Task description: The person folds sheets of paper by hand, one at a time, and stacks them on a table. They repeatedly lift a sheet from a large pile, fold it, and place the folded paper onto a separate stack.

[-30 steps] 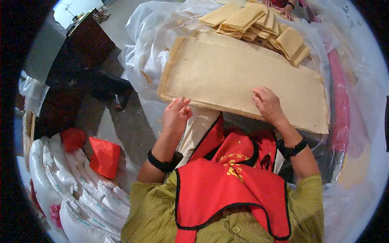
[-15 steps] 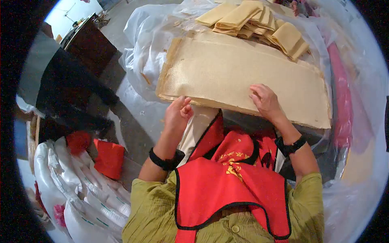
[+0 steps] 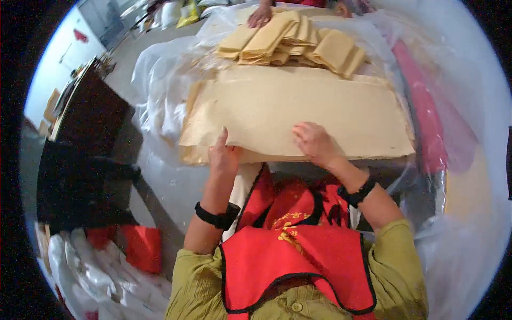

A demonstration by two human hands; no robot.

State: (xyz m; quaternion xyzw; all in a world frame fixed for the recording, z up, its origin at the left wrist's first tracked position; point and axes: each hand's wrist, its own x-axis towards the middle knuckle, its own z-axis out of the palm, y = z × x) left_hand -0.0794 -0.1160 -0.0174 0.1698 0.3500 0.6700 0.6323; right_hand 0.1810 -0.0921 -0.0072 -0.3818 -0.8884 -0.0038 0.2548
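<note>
A stack of thin tan sheets [image 3: 309,106] lies flat in front of me, its near edge facing my body. My left hand [image 3: 223,154] is closed on the near left edge of the top sheet, thumb above and fingers below; the sheet lifts slightly there. My right hand [image 3: 317,145] rests on the sheet near the front edge, its fingers curled together and their undersides hidden. Beyond the stack lies a pile of folded tan sheets [image 3: 290,40].
Another person's hand [image 3: 260,16] reaches in behind the folded pile. Clear plastic film [image 3: 160,80] drapes around the work surface. A pink roll [image 3: 421,112] lies along the right side. White sacks [image 3: 101,272] and a red cloth [image 3: 141,248] are at the lower left.
My left hand has moved onto the near edge of the top sheet and closed on it, thumb uppermost. The view has shifted, bringing another person's hand in at the top.
</note>
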